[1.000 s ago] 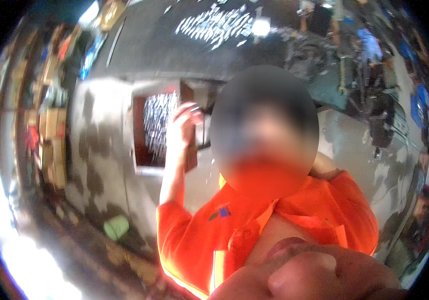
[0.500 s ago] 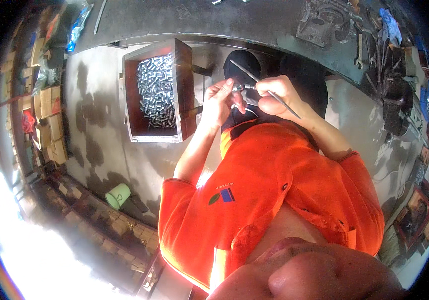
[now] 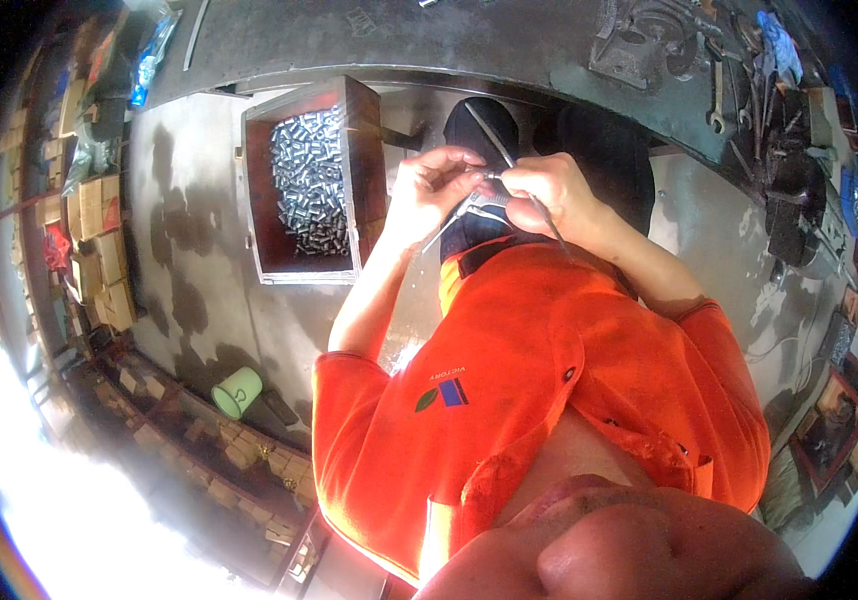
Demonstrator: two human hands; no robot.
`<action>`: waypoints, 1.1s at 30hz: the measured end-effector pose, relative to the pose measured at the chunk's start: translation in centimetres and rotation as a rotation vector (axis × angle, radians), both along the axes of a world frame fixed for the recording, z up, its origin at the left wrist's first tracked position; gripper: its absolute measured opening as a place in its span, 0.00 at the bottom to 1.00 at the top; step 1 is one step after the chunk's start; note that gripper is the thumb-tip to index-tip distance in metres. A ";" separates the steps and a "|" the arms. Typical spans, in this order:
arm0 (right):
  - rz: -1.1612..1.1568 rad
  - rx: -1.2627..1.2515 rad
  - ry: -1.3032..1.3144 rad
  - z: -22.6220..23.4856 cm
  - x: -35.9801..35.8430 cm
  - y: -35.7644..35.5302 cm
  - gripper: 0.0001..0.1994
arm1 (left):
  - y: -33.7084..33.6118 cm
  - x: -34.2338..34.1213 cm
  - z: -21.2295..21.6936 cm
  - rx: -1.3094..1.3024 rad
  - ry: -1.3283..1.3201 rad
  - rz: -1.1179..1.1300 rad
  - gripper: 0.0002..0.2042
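Observation:
In front of my lap, my right hand (image 3: 554, 192) is closed round a thin grey metal rod (image 3: 487, 128), which slants from the far left to the near right. My left hand (image 3: 437, 190) meets it with the fingertips pinched on a small metal piece (image 3: 492, 175) at the rod's left side. Most of that piece is hidden by fingers. Below the fingertips shows a bright silver part (image 3: 471, 206) with a thin stem; I cannot tell what it is. An open wooden box (image 3: 367, 190) stands left of my left hand, with many small shiny metal sleeves (image 3: 309, 180) inside.
A dark workbench (image 3: 449, 50) runs across the far side. A spanner (image 3: 717, 108) and a blue cloth (image 3: 779, 48) lie on its right end, beside a heavy dark metal fixture (image 3: 644, 45). A green cup (image 3: 237, 392) lies tipped on the left. Racks of small cartons (image 3: 99, 245) line the left.
My left hand has turned, its fingers curling in closer to the right hand. The silver part now shows below the fingers. The rod is slightly steeper, its near end shifted left.

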State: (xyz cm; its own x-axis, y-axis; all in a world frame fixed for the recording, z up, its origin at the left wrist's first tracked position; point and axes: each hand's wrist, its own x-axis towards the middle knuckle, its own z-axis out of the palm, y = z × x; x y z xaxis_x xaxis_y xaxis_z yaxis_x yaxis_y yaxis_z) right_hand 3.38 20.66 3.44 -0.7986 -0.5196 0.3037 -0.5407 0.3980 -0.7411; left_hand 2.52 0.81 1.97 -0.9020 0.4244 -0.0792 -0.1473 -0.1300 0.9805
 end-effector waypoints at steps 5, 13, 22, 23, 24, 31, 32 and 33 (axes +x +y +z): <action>-0.012 0.009 -0.043 0.0 -0.3 0.0 0.05 | 0.6 0.3 -0.1 -0.043 -0.050 0.052 0.08; 0.025 0.036 -0.001 -0.4 -0.9 0.6 0.10 | 0.5 -0.5 -0.5 0.010 -0.091 0.012 0.08; -0.038 -0.070 -0.077 -0.9 -0.6 0.6 0.10 | 1.2 -1.0 -0.9 0.065 -0.143 0.025 0.08; -0.053 -0.091 -0.108 -1.0 -0.5 0.8 0.10 | 0.9 -1.3 -0.7 0.023 -0.099 0.071 0.07; -0.067 -0.112 -0.139 -1.3 -0.3 1.0 0.10 | 0.6 -1.7 -0.5 -0.018 -0.055 0.118 0.07; -0.195 -0.235 -0.223 -2.7 -0.6 0.3 0.09 | 3.0 -2.8 -1.3 0.571 -0.173 0.254 0.06; -0.224 -0.256 -0.238 -3.2 -0.6 0.1 0.09 | 4.0 -2.7 -1.4 0.582 -0.221 0.241 0.06; -0.253 -0.274 -0.236 -3.6 -0.7 -0.3 0.09 | 4.9 -2.6 -1.2 0.658 -0.279 0.279 0.07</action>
State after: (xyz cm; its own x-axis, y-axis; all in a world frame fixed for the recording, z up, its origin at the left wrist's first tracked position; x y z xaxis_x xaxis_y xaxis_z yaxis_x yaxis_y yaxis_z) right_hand 2.71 20.33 -0.14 -0.9544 -0.2241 0.1974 -0.2550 0.2677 -0.9291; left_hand -0.06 5.75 0.77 -0.9663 0.2225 -0.1295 -0.2540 -0.7428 0.6194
